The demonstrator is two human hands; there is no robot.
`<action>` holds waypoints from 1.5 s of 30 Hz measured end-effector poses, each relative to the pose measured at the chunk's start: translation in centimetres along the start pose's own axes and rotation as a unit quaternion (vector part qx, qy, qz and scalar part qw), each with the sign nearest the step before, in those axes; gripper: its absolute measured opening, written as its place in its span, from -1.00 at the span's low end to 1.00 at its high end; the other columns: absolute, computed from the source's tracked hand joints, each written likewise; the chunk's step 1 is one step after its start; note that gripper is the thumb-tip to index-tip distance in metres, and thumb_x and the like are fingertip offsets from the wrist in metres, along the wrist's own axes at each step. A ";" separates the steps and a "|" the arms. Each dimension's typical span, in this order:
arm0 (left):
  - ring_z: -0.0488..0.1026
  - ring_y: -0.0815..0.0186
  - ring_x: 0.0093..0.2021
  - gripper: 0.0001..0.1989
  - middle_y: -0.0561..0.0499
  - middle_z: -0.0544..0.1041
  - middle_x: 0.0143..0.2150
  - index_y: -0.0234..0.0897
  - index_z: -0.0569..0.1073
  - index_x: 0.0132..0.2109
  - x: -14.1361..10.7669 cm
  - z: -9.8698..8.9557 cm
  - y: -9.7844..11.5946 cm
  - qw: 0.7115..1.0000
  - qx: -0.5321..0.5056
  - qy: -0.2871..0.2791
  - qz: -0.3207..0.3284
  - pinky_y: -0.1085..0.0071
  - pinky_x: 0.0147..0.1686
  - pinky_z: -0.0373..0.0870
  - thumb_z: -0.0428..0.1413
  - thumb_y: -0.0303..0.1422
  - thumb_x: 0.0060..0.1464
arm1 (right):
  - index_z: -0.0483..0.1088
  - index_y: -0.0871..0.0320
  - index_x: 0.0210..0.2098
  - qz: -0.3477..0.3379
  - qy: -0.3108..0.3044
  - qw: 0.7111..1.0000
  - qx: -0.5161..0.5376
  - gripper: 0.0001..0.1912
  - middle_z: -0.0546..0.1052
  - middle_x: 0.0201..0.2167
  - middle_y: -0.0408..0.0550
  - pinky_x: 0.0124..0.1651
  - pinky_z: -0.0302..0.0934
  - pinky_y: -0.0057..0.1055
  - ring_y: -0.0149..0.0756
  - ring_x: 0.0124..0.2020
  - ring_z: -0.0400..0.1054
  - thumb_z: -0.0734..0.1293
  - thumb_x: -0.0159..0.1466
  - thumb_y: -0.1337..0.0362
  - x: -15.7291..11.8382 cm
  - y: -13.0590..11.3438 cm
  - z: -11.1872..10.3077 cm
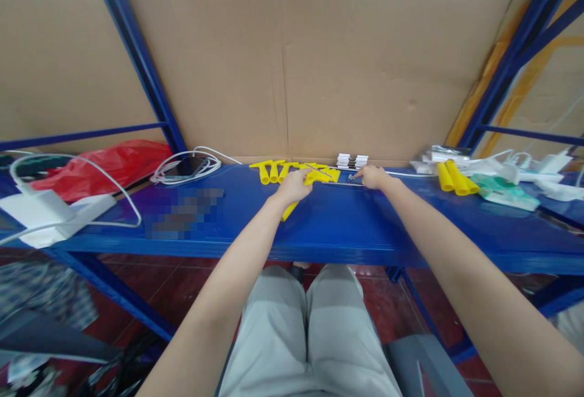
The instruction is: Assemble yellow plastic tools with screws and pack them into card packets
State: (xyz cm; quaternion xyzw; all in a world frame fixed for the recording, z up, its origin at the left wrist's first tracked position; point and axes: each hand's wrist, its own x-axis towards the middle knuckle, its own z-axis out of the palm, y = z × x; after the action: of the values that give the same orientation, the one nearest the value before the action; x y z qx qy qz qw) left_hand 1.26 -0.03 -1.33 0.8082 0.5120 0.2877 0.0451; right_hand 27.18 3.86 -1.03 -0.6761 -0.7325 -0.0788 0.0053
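Note:
My left hand (295, 185) is closed around a yellow plastic handle (289, 211), whose lower end sticks out below the fingers. A thin metal rod (319, 170) shows just above that hand, partly over other yellow pieces. Several yellow T-shaped handles (274, 172) lie in a row along the back of the blue shelf (337, 220). My right hand (373, 177) rests low at the back, fingers curled together beside small metal parts (351, 177). What its fingertips pinch, if anything, is too small to make out. White blocks (352, 161) stand just behind it.
A cardboard sheet (365, 69) closes off the back. To the left lie a coiled white cable (196, 166), a red bag (114, 169) and a white adapter (50, 211). More yellow handles (456, 178) and a green packet (504, 191) lie on the right. Blue posts (141, 56) flank the shelf.

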 end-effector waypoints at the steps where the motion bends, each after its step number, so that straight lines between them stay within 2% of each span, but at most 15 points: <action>1: 0.44 0.14 0.05 -0.50 -0.13 0.53 0.03 -0.31 0.41 0.17 0.0 0.0 0.0 1.000 -0.001 0.001 -0.002 0.29 0.08 0.32 0.11 -0.47 0.03 | 0.42 -0.01 0.11 0.007 -0.003 1.000 0.006 -0.47 0.42 0.15 -0.01 0.17 0.14 -0.13 -0.09 0.17 0.27 0.17 0.20 0.44 0.3 0.0 0.0; 5: 0.44 0.14 0.06 -0.49 -0.13 0.51 0.06 -0.31 0.40 0.18 -0.1 0.1 0.0 1.000 -0.001 -0.001 -0.001 0.31 0.09 0.30 0.11 -0.46 0.04 | 0.43 -0.04 0.10 0.023 -0.008 1.000 0.010 -0.48 0.46 0.12 -0.04 0.14 0.18 -0.18 -0.11 0.13 0.31 0.18 0.20 0.42 1.1 0.2 0.1; 9: 0.42 0.13 0.08 -0.49 -0.15 0.50 0.08 -0.33 0.38 0.19 -0.1 0.1 0.1 1.000 -0.005 -0.004 -0.006 0.31 0.08 0.31 0.11 -0.46 0.05 | 0.45 -0.02 0.08 0.005 -0.011 1.000 0.001 -0.50 0.45 0.13 -0.06 0.13 0.19 -0.24 -0.14 0.14 0.30 0.17 0.21 0.41 1.3 0.3 0.2; 14: 0.44 0.14 0.06 -0.47 -0.16 0.50 0.09 -0.35 0.38 0.19 0.0 0.1 0.1 1.000 -0.013 -0.010 0.008 0.30 0.08 0.32 0.10 -0.49 0.04 | 0.46 0.05 0.07 0.000 -0.016 0.999 -0.031 -0.52 0.43 0.15 0.03 0.15 0.17 -0.17 -0.09 0.16 0.29 0.16 0.23 0.41 1.1 -0.2 0.0; 23: 0.44 0.14 0.08 -0.44 -0.15 0.49 0.11 -0.34 0.36 0.21 -0.4 -0.2 0.4 0.999 -0.023 -0.033 0.027 0.31 0.09 0.32 0.09 -0.51 0.02 | 0.55 0.18 -0.08 -0.056 -0.029 0.993 -0.097 -0.66 0.53 -0.02 0.15 0.08 0.21 -0.26 -0.04 0.05 0.39 0.26 0.20 0.35 0.7 -1.1 -1.7; 30: 0.47 0.11 0.02 -0.44 -0.17 0.51 0.08 -0.33 0.36 0.21 -0.5 -0.1 0.4 0.997 -0.029 -0.056 0.051 0.27 0.03 0.37 0.11 -0.48 0.01 | 0.56 0.16 -0.14 -0.027 -0.017 0.998 -0.045 -0.72 0.58 -0.12 0.11 -0.02 0.26 -0.35 -0.09 -0.03 0.43 0.31 0.20 0.26 0.9 -1.3 -1.2; 34: 0.47 0.14 0.03 -0.47 -0.17 0.51 0.08 -0.37 0.40 0.18 -0.6 -0.3 0.6 0.994 -0.039 -0.072 0.075 0.31 0.05 0.35 0.10 -0.53 0.01 | 0.55 0.14 -0.15 0.000 -0.002 1.000 -0.012 -0.73 0.59 -0.14 0.05 -0.04 0.26 -0.38 -0.14 -0.06 0.44 0.28 0.21 0.30 1.2 -1.1 -0.3; 37: 0.46 0.18 0.05 -0.55 -0.12 0.52 0.08 -0.32 0.47 0.11 -0.8 -0.5 0.9 0.991 -0.043 -0.084 0.090 0.31 0.11 0.31 0.07 -0.54 0.04 | 0.55 0.19 -0.19 0.037 -0.011 0.999 0.030 -0.75 0.59 -0.20 0.07 -0.07 0.28 -0.39 -0.14 -0.12 0.46 0.28 0.19 0.33 1.5 -0.9 0.2; 40: 0.43 0.17 0.09 -0.60 -0.07 0.52 0.08 -0.25 0.51 0.05 -0.9 -0.5 1.2 0.991 -0.048 -0.087 0.086 0.25 0.16 0.27 0.08 -0.54 0.05 | 0.57 0.22 -0.24 0.058 -0.032 0.995 0.075 -0.76 0.60 -0.25 0.06 -0.13 0.30 -0.40 -0.16 -0.20 0.48 0.29 0.17 0.31 1.7 -0.3 0.5; 45: 0.44 0.17 0.09 -0.64 -0.12 0.52 0.07 -0.32 0.52 0.03 -0.9 -0.4 1.2 0.992 -0.074 -0.074 0.071 0.24 0.16 0.27 0.11 -0.53 0.06 | 0.58 0.21 -0.26 0.058 -0.037 0.988 0.135 -0.76 0.60 -0.32 -0.04 -0.17 0.31 -0.44 -0.23 -0.31 0.47 0.31 0.14 0.31 1.6 0.5 0.9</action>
State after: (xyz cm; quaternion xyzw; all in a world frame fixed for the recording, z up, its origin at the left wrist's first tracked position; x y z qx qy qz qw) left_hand 1.76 -1.51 -0.94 0.8560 0.4257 0.2666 0.1224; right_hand 27.62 5.63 -1.63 -0.7133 -0.6954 0.0462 0.0741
